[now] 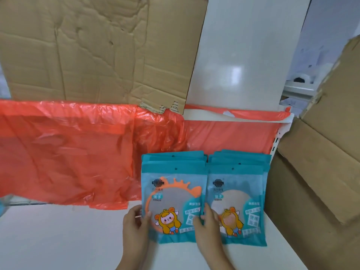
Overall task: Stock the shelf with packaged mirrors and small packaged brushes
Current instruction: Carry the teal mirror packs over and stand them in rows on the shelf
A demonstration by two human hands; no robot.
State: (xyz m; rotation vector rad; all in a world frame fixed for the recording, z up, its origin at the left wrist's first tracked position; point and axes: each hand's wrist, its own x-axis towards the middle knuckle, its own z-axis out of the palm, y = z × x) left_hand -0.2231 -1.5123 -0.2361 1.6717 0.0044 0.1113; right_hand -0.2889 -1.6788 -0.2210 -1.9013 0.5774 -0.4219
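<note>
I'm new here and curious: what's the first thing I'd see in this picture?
Probably the bright teal mirror packets, two stacks side by side on the white shelf, each with a cartoon character. The left hand and right hand hold the left stack's front packet by its edges. Behind hangs a big orange-red plastic sheet, with crumpled cardboard above.

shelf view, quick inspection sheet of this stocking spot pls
surface: white shelf, glossy
job's things: two teal rows of mirror packs, left stack and right stack, side by side, packs one behind another; brushes nothing seen
clutter: red plastic sheet hanging behind the stacks
grippers: left hand and right hand grip the side edges of the front mirror pack in the left stack
cables: nothing seen
surroundings: cardboard sheet above, cardboard boxes at right
</note>
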